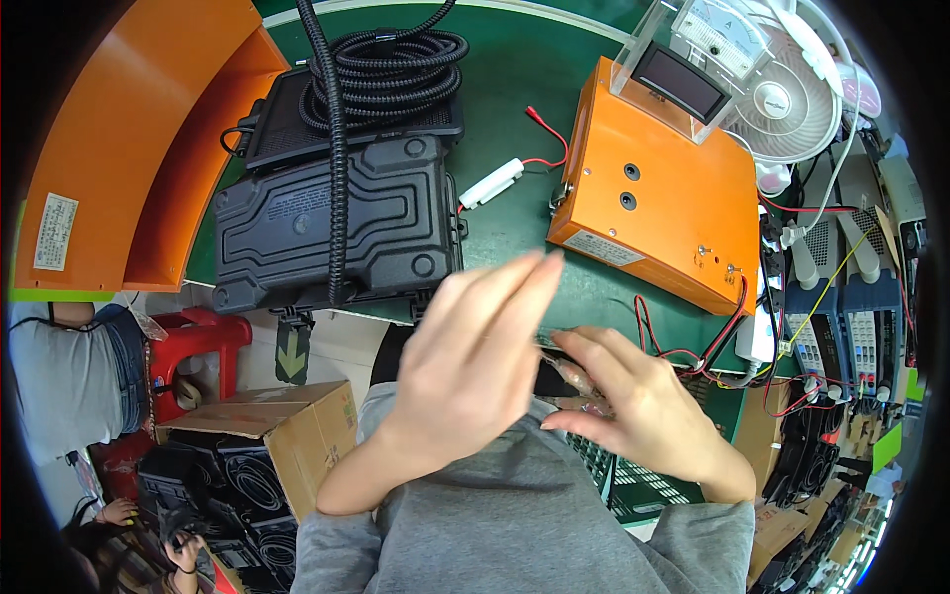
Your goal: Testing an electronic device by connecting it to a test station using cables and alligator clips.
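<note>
My left hand [470, 356] is raised over the near edge of the green table, blurred by motion. Its fingers stretch up and to the right, and nothing shows in them; the thumb is hidden. Beside it, my right hand [648, 406] curls its fingers and thumb around some clear crinkled plastic [574, 376], perhaps a small bag, in front of my lap. Left of my hands lies a black ribbed plastic case [297, 223]. Ahead and to the right sits an orange metal box [658, 168] with sockets, switches and a meter on top.
A white connector block [491, 184] with red leads lies between case and box. Coiled black corrugated hose [396, 74] rests on a black panel behind. An orange housing [129, 129] stands left, a white fan [777, 99] right. A carton [312, 436] and red stool [203, 346] are below left, near other people.
</note>
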`<act>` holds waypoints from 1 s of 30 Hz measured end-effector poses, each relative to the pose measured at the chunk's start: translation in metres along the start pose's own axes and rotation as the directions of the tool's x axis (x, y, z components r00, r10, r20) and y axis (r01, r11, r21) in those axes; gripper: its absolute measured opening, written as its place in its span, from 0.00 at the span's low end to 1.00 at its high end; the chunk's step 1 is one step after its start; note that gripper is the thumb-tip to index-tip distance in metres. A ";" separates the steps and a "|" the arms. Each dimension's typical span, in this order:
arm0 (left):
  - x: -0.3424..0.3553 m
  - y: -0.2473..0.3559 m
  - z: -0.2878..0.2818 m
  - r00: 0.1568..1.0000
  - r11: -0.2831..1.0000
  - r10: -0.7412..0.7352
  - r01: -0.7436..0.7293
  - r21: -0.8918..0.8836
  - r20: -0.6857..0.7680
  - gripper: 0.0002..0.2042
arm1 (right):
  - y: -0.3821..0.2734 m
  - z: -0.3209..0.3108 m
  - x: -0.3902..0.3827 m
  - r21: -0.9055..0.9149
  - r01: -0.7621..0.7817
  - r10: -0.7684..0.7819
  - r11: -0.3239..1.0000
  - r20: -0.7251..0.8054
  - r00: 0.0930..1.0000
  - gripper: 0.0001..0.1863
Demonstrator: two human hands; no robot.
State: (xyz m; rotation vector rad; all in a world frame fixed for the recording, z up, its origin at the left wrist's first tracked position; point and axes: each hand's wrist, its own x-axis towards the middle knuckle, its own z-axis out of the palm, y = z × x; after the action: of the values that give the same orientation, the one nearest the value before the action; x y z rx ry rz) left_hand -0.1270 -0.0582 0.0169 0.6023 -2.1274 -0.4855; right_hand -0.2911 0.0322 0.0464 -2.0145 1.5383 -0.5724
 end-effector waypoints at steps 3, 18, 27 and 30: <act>0.028 0.001 0.028 1.000 0.937 0.006 -0.016 0.349 0.030 0.27 | -0.007 0.005 -0.006 -0.301 0.003 0.035 0.954 0.121 0.992 0.27; 0.042 0.011 0.011 0.959 0.959 -0.250 0.264 -0.101 0.136 0.05 | 0.000 -0.021 0.004 0.243 -0.098 0.005 0.965 0.357 0.934 0.27; 0.008 0.019 -0.031 0.971 0.922 -0.213 0.237 -0.307 0.109 0.08 | 0.008 -0.018 0.000 0.147 0.063 -0.086 0.987 0.158 0.984 0.20; -0.015 0.006 -0.024 0.938 0.911 -0.186 0.276 -0.306 0.294 0.05 | 0.008 -0.016 0.003 0.099 0.072 -0.076 0.992 0.037 0.996 0.16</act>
State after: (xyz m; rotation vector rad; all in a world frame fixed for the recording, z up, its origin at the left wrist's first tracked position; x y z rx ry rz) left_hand -0.1014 -0.0474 0.0243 0.6188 -2.1475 -1.0992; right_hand -0.3064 0.0256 0.0530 -2.0033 1.3894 -0.6205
